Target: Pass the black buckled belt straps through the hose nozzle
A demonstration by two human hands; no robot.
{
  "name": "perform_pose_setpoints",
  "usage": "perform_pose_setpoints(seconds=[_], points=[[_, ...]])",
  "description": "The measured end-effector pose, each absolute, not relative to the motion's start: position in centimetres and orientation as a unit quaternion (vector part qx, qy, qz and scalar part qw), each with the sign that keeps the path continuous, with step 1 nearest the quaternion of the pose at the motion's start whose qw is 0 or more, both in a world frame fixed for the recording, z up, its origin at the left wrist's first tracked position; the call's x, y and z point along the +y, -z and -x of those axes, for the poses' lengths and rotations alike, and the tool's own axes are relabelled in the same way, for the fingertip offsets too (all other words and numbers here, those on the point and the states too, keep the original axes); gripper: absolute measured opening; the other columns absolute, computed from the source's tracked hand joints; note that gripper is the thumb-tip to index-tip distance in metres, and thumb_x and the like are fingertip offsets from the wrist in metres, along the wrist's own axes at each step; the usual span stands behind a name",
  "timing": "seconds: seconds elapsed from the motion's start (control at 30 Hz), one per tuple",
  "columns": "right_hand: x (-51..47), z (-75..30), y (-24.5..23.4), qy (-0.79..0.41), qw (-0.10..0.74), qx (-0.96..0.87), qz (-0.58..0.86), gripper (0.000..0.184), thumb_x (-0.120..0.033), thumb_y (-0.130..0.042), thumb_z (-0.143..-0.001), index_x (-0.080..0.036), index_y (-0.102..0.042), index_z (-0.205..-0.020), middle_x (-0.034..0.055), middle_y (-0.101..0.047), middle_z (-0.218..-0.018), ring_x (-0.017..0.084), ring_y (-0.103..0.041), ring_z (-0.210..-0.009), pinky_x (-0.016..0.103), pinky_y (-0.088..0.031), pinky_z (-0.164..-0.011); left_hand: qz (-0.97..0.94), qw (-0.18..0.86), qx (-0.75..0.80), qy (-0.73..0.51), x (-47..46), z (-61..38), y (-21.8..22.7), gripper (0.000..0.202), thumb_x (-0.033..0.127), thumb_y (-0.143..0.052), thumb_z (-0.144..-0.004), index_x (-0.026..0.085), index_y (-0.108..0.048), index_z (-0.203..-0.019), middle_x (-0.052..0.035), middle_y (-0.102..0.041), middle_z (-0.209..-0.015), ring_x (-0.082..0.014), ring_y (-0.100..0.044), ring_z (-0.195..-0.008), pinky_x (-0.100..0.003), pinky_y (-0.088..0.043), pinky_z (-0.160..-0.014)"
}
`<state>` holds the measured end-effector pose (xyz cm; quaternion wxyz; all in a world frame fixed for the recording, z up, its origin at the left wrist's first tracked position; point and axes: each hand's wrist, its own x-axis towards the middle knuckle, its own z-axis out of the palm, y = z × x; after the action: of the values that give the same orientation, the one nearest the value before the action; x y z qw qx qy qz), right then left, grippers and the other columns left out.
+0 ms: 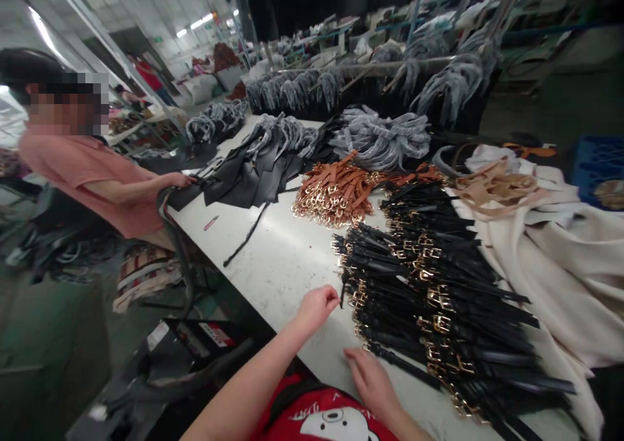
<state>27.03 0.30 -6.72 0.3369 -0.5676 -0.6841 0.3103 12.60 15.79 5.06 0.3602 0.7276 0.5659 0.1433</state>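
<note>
A large pile of black belts with gold buckles lies on the white table. My left hand is closed in a pinch at the pile's left edge, on the end of one black belt. My right hand rests near the table's front edge, fingers curled on the buckle end of another black belt from the same pile.
Brown belts with gold buckles lie behind the black pile. Cream fabric and tan straps cover the right side. Black leather strips and grey bundles lie farther back. A person in a pink shirt stands at the table's left.
</note>
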Motion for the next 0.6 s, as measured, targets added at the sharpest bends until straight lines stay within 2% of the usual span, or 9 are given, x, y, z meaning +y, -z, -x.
perform_pose_setpoints(seconds=[0.1,0.17,0.23,0.33,0.43,0.53,0.6], points=[[3.4,-25.1,5.8,-0.417,0.333,-0.564,0.631,0.041,-0.034,-0.025,-0.091,-0.018,-0.060,-0.107,0.0073,-0.070,-0.081,0.018,-0.065,-0.065,0.033,-0.055,-0.059,-0.708,0.348,0.607,-0.099,13.1,-9.6,-3.5,0.011,0.028,-0.056,-0.079,0.020,-0.063,-0.075,-0.0012,-0.065,-0.073,-0.0155,-0.057,-0.072,-0.029,-0.042,-0.070],[4.8,-24.3,5.9,-0.428,0.318,-0.559,0.635,0.040,-0.034,-0.028,-0.089,-0.015,-0.057,-0.110,0.0095,-0.069,-0.087,0.018,-0.064,-0.064,0.034,-0.055,-0.060,-0.689,0.343,0.633,-0.077,11.9,-7.7,-2.2,0.015,0.030,-0.056,-0.081,0.017,-0.063,-0.078,-0.0025,-0.064,-0.077,-0.0163,-0.058,-0.077,-0.033,-0.044,-0.075],[5.8,-23.9,5.9,-0.407,0.302,-0.587,0.631,0.038,-0.031,-0.035,-0.086,-0.013,-0.054,-0.113,0.0135,-0.065,-0.100,0.020,-0.064,-0.075,0.038,-0.053,-0.072,-0.667,0.341,0.660,-0.062,11.2,-6.0,-0.7,0.020,0.034,-0.055,-0.083,0.015,-0.062,-0.085,-0.0036,-0.064,-0.084,-0.0165,-0.059,-0.080,-0.037,-0.046,-0.076],[7.8,-23.7,5.3,-0.305,0.259,-0.693,0.600,0.037,-0.022,-0.040,-0.082,-0.015,-0.051,-0.117,0.0148,-0.057,-0.113,0.023,-0.057,-0.099,0.041,-0.047,-0.089,-0.626,0.344,0.697,-0.058,10.7,-3.7,1.6,0.025,0.036,-0.053,-0.085,0.014,-0.060,-0.094,-0.0050,-0.063,-0.092,-0.0162,-0.060,-0.081,-0.038,-0.049,-0.075],[11.0,-23.1,4.4,-0.167,0.155,-0.793,0.565,0.041,-0.014,-0.038,-0.081,-0.016,-0.050,-0.120,0.0158,-0.051,-0.122,0.025,-0.052,-0.110,0.041,-0.045,-0.091,-0.591,0.356,0.720,-0.080,10.2,-1.1,3.2,0.025,0.035,-0.053,-0.086,0.014,-0.059,-0.097,-0.0053,-0.063,-0.093,-0.0161,-0.060,-0.081,-0.037,-0.050,-0.074],[13.3,-23.1,3.8,-0.067,0.034,-0.846,0.528,0.046,-0.004,-0.033,-0.078,-0.015,-0.051,-0.119,0.0178,-0.051,-0.125,0.026,-0.058,-0.098,0.041,-0.049,-0.080,-0.556,0.353,0.742,-0.125,9.0,3.7,3.7,0.024,0.034,-0.052,-0.086,0.014,-0.060,-0.096,-0.0050,-0.063,-0.093,-0.0162,-0.060,-0.082,-0.038,-0.050,-0.075],[13.9,-23.9,3.6,-0.032,0.001,-0.879,0.476,0.048,-0.001,-0.033,-0.076,-0.016,-0.055,-0.116,0.0169,-0.056,-0.119,0.024,-0.061,-0.085,0.040,-0.051,-0.073,-0.520,0.329,0.772,-0.155,7.4,8.8,3.5,0.023,0.033,-0.051,-0.087,0.014,-0.060,-0.095,-0.0049,-0.063,-0.093,-0.0167,-0.060,-0.085,-0.039,-0.049,-0.078]])
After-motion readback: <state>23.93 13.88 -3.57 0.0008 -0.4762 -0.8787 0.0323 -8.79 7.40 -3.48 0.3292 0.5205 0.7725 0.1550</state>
